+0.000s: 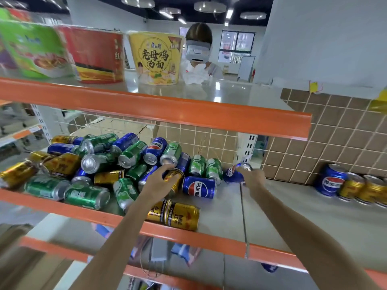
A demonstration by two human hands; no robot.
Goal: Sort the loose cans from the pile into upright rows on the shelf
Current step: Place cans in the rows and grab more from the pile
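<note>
A pile of loose cans (pixel 98 162) in green, blue and gold lies on its side across the left half of the middle shelf (pixel 293 218). My left hand (pixel 156 185) grips a gold can (pixel 173 181) at the pile's right edge. My right hand (pixel 252 177) holds a blue can (pixel 232 173) tilted just above the shelf, right of the pile. One more gold can (pixel 176 214) lies near the front lip, beside a blue can (pixel 199 187) on its side. At the far right, an upright row (pixel 351 189) has a blue can and several gold ones.
The orange upper shelf edge (pixel 167 111) hangs low over the cans. Three noodle tubs (pixel 155 57) stand on that upper shelf. A person (pixel 199 53) stands behind the rack. A wire grid and tiled wall (pixel 335 143) close the back. An orange lip (pixel 188 235) fronts the middle shelf.
</note>
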